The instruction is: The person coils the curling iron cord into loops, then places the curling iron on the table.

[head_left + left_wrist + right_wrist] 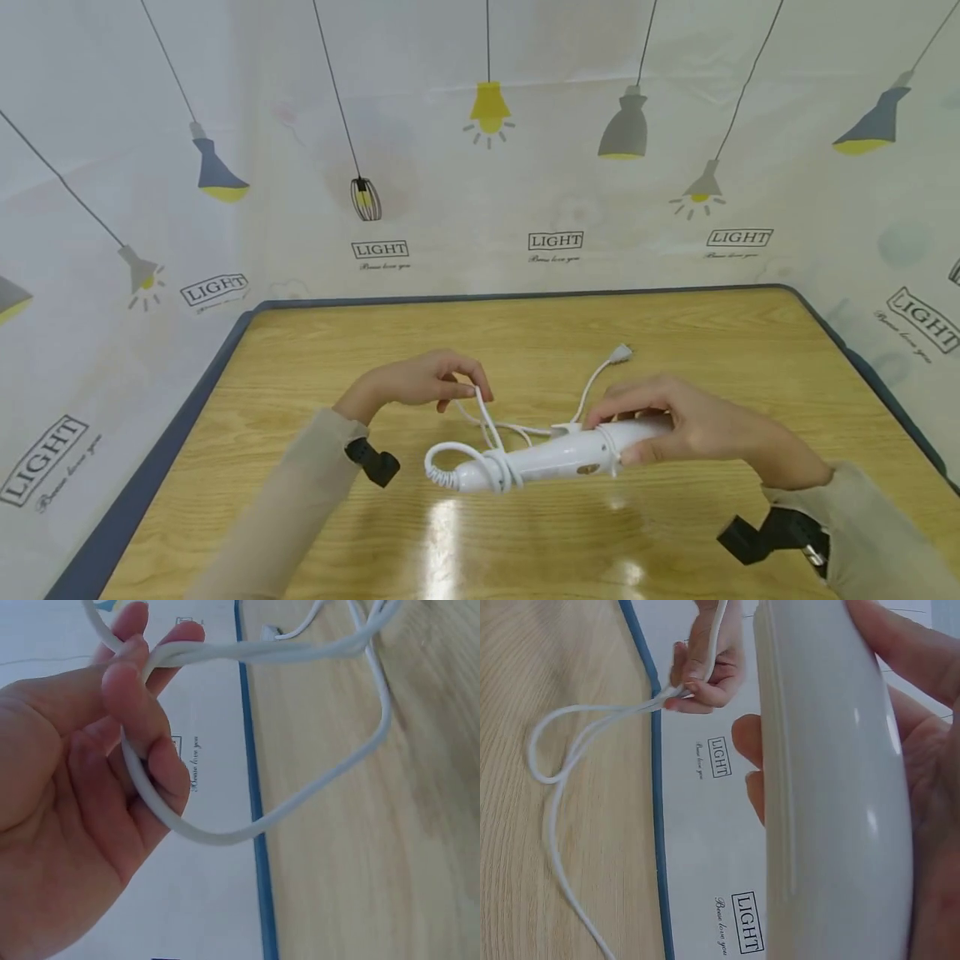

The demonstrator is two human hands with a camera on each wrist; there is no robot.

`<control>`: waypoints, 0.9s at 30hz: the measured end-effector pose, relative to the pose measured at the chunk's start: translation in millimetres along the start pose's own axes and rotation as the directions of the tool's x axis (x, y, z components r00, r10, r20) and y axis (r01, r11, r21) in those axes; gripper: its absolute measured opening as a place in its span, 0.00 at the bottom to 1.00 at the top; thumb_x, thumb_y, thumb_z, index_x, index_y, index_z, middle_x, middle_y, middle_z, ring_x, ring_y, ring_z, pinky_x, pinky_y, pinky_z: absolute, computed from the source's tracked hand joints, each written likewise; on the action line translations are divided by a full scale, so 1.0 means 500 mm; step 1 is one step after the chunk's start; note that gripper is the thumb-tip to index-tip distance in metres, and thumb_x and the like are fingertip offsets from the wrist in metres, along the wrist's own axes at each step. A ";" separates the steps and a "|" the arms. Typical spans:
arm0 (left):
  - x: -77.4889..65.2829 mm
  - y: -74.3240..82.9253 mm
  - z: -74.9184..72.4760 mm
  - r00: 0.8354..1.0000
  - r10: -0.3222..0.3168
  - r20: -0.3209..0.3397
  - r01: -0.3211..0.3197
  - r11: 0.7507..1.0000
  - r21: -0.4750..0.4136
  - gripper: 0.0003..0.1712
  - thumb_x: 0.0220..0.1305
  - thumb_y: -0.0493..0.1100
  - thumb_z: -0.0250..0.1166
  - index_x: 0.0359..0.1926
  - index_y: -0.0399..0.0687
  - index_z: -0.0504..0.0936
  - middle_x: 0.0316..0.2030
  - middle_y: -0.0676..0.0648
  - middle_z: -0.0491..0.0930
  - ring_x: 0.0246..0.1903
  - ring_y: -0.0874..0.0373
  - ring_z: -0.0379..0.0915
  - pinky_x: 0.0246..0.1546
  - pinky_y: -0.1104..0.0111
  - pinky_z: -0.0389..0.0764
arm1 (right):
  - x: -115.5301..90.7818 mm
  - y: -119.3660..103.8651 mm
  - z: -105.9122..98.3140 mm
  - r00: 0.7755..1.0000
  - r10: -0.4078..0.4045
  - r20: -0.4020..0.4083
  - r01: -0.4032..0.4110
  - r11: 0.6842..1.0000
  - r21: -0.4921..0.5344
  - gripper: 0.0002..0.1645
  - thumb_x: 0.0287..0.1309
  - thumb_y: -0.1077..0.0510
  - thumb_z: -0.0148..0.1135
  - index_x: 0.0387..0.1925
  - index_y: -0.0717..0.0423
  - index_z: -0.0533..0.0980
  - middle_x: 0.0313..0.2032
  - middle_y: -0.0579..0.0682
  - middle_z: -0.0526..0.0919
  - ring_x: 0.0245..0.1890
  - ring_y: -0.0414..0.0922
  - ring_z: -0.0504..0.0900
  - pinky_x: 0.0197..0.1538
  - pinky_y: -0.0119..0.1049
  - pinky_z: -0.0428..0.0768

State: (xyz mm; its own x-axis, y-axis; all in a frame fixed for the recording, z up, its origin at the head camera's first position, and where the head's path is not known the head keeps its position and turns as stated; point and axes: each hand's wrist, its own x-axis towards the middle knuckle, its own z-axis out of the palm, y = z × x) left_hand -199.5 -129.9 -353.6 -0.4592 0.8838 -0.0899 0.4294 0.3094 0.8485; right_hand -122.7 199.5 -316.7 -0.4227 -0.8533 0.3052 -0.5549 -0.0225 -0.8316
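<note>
My right hand grips the wide end of a glossy white corded handheld appliance, thumb on the near side and fingers over the far side. It lies sideways, its narrow end pointing left. The white power cord leaves that end through a ribbed sleeve and wraps around the narrow part in a few turns. My left hand pinches the cord between thumb and fingertips, up and left of the appliance. In the left wrist view, the cord hangs in a loop below the fingers. In the right wrist view, the smooth body fills the palm.
The cord's white two-pin plug lies on the wood-grain table beyond the appliance. A dark blue edge borders the table. Behind it hangs a pale sheet printed with lamps. Dark camera mounts are strapped to both wrists.
</note>
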 end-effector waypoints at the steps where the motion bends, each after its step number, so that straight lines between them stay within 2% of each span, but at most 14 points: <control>1: -0.001 0.004 -0.005 1.000 -0.005 -0.008 0.005 1.000 0.014 0.11 0.69 0.34 0.50 0.42 0.44 0.79 0.39 0.47 0.76 0.15 0.57 0.61 0.18 0.69 0.69 | -0.001 0.001 -0.001 1.000 0.013 0.012 -0.012 1.000 -0.010 0.24 0.49 0.71 0.63 0.50 0.56 0.75 0.42 0.50 0.79 0.31 0.43 0.76 0.28 0.35 0.77; 4: -0.004 0.017 -0.019 0.999 0.012 -0.031 -0.010 0.998 0.064 0.09 0.68 0.35 0.51 0.41 0.43 0.78 0.34 0.50 0.76 0.15 0.60 0.57 0.18 0.71 0.65 | -0.003 0.003 -0.003 0.996 0.074 0.038 -0.072 0.996 -0.055 0.22 0.50 0.67 0.64 0.49 0.52 0.76 0.41 0.47 0.79 0.31 0.42 0.76 0.28 0.34 0.77; 8: -0.005 0.035 -0.031 0.996 0.044 -0.082 -0.032 0.989 0.144 0.09 0.68 0.36 0.52 0.42 0.44 0.78 0.37 0.51 0.77 0.24 0.59 0.65 0.26 0.70 0.69 | -0.003 0.010 -0.008 0.993 0.092 0.069 -0.083 0.989 -0.124 0.21 0.51 0.63 0.66 0.49 0.50 0.76 0.39 0.45 0.79 0.30 0.41 0.75 0.27 0.32 0.76; 11: -0.008 0.054 -0.036 0.987 0.030 -0.158 0.009 0.971 0.241 0.10 0.68 0.38 0.53 0.44 0.45 0.79 0.40 0.50 0.78 0.35 0.58 0.71 0.35 0.67 0.73 | -0.002 0.018 -0.012 0.990 0.117 0.074 -0.102 0.978 -0.183 0.20 0.51 0.60 0.66 0.49 0.50 0.77 0.38 0.43 0.79 0.29 0.39 0.74 0.26 0.31 0.75; 14: -0.009 0.073 -0.037 0.972 0.021 -0.236 0.066 0.934 0.352 0.10 0.67 0.39 0.54 0.44 0.45 0.79 0.40 0.50 0.79 0.38 0.59 0.73 0.36 0.66 0.74 | -0.003 0.022 -0.017 0.981 0.185 0.057 -0.169 0.961 -0.220 0.20 0.51 0.58 0.66 0.48 0.51 0.77 0.37 0.43 0.78 0.29 0.38 0.74 0.26 0.31 0.75; 18: -0.008 0.094 -0.033 0.948 0.043 -0.314 0.134 0.844 0.520 0.09 0.67 0.41 0.54 0.41 0.44 0.79 0.34 0.51 0.78 0.32 0.63 0.72 0.33 0.68 0.73 | -0.003 0.027 -0.022 0.958 0.285 0.019 -0.271 0.928 -0.257 0.19 0.52 0.54 0.66 0.47 0.52 0.78 0.39 0.43 0.79 0.32 0.40 0.74 0.30 0.33 0.76; 21: -0.011 0.109 -0.027 0.929 0.080 -0.362 0.180 0.756 0.629 0.07 0.67 0.43 0.54 0.38 0.48 0.78 0.28 0.53 0.76 0.24 0.65 0.66 0.26 0.70 0.70 | -0.002 0.033 -0.028 0.936 0.352 -0.011 -0.340 0.897 -0.283 0.20 0.51 0.50 0.67 0.46 0.50 0.79 0.40 0.45 0.79 0.34 0.41 0.75 0.32 0.34 0.75; 24: -0.017 0.119 -0.019 0.903 0.160 -0.400 0.198 0.671 0.715 0.05 0.66 0.45 0.56 0.35 0.51 0.76 0.23 0.56 0.74 0.18 0.65 0.61 0.19 0.71 0.65 | -0.001 0.038 -0.034 0.914 0.403 -0.049 -0.396 0.856 -0.332 0.20 0.51 0.47 0.66 0.46 0.48 0.79 0.42 0.46 0.79 0.35 0.42 0.75 0.34 0.34 0.75; 27: -0.022 0.124 -0.013 0.874 0.272 -0.403 0.188 0.575 0.796 0.03 0.63 0.46 0.60 0.32 0.54 0.76 0.22 0.59 0.76 0.15 0.66 0.62 0.14 0.72 0.63 | -0.003 0.045 -0.037 0.895 0.434 -0.102 -0.436 0.805 -0.402 0.20 0.50 0.46 0.66 0.45 0.47 0.79 0.42 0.46 0.80 0.34 0.41 0.75 0.35 0.35 0.74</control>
State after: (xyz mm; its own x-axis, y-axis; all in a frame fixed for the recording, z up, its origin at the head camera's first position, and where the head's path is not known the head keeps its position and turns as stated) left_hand -172.8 -122.4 -296.5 -0.5979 0.7150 0.3622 0.7797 0.6237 0.0560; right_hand -147.5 209.8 -327.4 -0.6925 -0.7203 -0.0407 -0.5502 0.5638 -0.6160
